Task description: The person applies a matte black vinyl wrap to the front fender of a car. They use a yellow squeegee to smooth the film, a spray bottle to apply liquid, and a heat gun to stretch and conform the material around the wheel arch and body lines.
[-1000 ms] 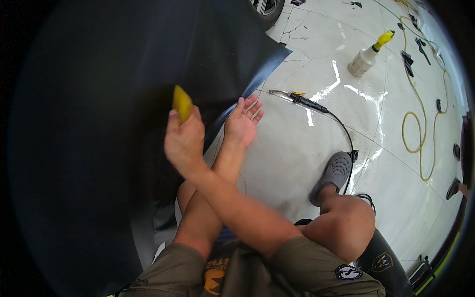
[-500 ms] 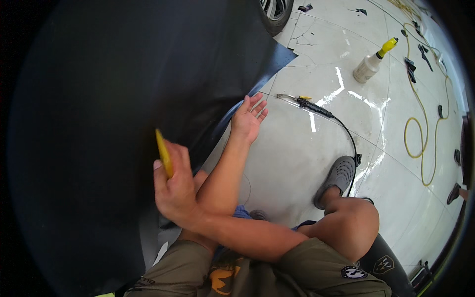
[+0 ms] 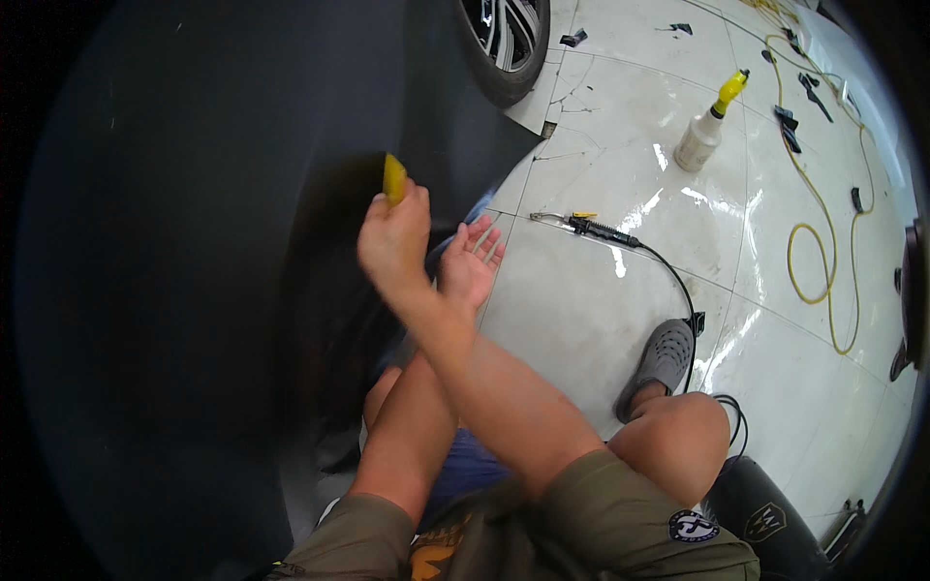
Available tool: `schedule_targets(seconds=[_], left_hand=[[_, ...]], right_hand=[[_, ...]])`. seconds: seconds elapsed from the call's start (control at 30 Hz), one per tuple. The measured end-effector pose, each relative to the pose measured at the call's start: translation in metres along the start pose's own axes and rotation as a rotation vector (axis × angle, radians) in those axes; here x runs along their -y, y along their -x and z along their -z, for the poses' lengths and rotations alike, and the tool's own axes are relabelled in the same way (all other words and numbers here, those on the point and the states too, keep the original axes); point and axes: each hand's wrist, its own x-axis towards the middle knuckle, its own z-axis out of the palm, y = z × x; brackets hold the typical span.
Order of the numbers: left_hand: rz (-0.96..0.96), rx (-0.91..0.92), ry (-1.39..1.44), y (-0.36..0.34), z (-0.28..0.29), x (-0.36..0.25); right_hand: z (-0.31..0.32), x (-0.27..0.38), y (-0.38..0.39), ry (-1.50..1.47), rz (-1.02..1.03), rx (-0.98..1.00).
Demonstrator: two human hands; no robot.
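A wide sheet of black film (image 3: 194,242) covers the car body on the left, with a loose edge toward the floor. My right hand (image 3: 395,242) reaches across my left forearm and grips a yellow squeegee (image 3: 394,179), its tip against or just over the dark surface. Palm up, my left hand (image 3: 470,266) is open beside the film's lower edge, fingers spread and the thumb side next to the film. Whether the thumb touches the film I cannot tell.
A wheel (image 3: 509,44) stands at the top. On the tiled floor are a heat torch (image 3: 601,230) with a black hose, a spray bottle (image 3: 699,143), a yellow hose (image 3: 833,281) and black film scraps (image 3: 788,126). My shoe (image 3: 664,356) and a black stool (image 3: 765,518) are at lower right.
My right hand with the squeegee has moved up and right across the film. My left hand has shifted slightly down and left. More of the wheel shows, and the film's corner sits lower.
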Motion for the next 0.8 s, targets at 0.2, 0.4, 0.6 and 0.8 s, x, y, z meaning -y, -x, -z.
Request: schedule_targets(seconds=[0.2, 0.4, 0.6, 0.8], left_hand=[[-0.014, -0.043, 0.026, 0.000, 0.001, -0.007], [0.003, -0.068, 0.152, -0.017, 0.008, 0.001], [-0.052, 0.014, 0.134, -0.011, 0.005, -0.007], [-0.019, -0.121, 0.205, -0.020, 0.006, -0.014]], right_hand=[[-0.012, 0.016, 0.037, -0.136, 0.149, 0.028], [0.015, 0.021, -0.005, -0.160, 0.093, 0.152], [0.007, -0.007, -0.064, 0.002, -0.028, 0.020], [0.006, 0.017, -0.021, -0.140, 0.237, 0.080]])
